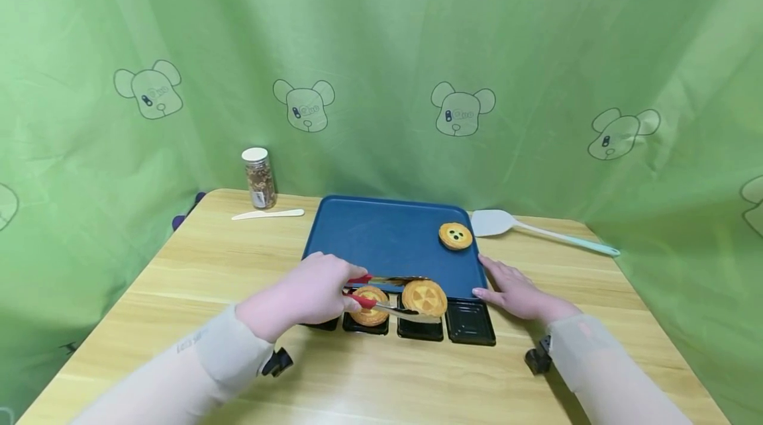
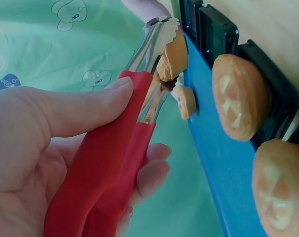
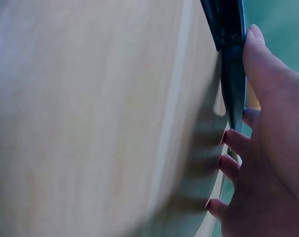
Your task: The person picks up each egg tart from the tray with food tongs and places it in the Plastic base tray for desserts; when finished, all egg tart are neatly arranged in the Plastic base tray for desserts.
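My left hand [image 1: 318, 289] grips red-handled metal tongs [image 2: 107, 163], thumb on one arm and fingers round the other. Between the tong tips a round golden tart [image 1: 424, 296] is pinched, over a small black square dish [image 1: 420, 331] in the head view. A second tart [image 1: 369, 314] sits in the dish to its left; the left wrist view also shows another tart [image 2: 280, 192], which my hand hides from the head. My right hand [image 1: 515, 289] touches the blue tray [image 1: 375, 233] at its right front corner, fingers extended. One tart with dark spots [image 1: 456, 236] lies on the tray's right side.
The rightmost black dish [image 1: 471, 322] holds nothing. Right of the tray lies a white spatula [image 1: 491, 222] with a pale green handle. A white plastic knife [image 1: 268, 214] and a white-lidded jar [image 1: 260, 180] are at the back left. Green curtain [image 1: 381, 47] hangs behind the table.
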Motion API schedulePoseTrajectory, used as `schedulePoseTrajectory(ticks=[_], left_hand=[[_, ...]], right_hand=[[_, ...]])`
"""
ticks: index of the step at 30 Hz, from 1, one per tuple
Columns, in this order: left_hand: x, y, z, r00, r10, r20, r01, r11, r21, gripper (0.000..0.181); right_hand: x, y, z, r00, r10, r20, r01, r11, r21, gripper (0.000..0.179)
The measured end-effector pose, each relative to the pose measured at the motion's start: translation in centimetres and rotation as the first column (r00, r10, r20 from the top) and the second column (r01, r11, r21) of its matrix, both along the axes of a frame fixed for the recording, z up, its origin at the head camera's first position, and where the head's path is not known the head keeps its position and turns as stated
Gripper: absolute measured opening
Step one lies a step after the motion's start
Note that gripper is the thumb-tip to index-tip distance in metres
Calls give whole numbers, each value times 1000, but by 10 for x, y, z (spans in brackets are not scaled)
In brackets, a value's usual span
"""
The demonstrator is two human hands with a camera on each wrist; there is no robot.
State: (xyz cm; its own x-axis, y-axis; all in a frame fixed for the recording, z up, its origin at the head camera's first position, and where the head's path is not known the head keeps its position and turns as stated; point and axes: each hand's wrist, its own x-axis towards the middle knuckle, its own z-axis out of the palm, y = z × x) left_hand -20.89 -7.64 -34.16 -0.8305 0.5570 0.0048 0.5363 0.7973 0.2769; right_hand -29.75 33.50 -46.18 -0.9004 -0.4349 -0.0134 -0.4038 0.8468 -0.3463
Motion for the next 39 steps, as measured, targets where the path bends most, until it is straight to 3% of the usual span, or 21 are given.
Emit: schedulePoseTrajectory(ticks=[18,28,39], left_hand=[[0,3,-27,998,-15,-56,13,999,-29,49],[0,7,-33,1000,0,-17,0,1000,-15,47],[-1,7,-32,1000,15,-27,-16,999,-36,57]], right_hand=[[1,1,-5,999,24,-33,-26,999,-35,83],[1,-1,-2,1000,21,-14,-21,999,-33,82],[-3,3,-10,1000,18,-1,-18,999,-32,89]])
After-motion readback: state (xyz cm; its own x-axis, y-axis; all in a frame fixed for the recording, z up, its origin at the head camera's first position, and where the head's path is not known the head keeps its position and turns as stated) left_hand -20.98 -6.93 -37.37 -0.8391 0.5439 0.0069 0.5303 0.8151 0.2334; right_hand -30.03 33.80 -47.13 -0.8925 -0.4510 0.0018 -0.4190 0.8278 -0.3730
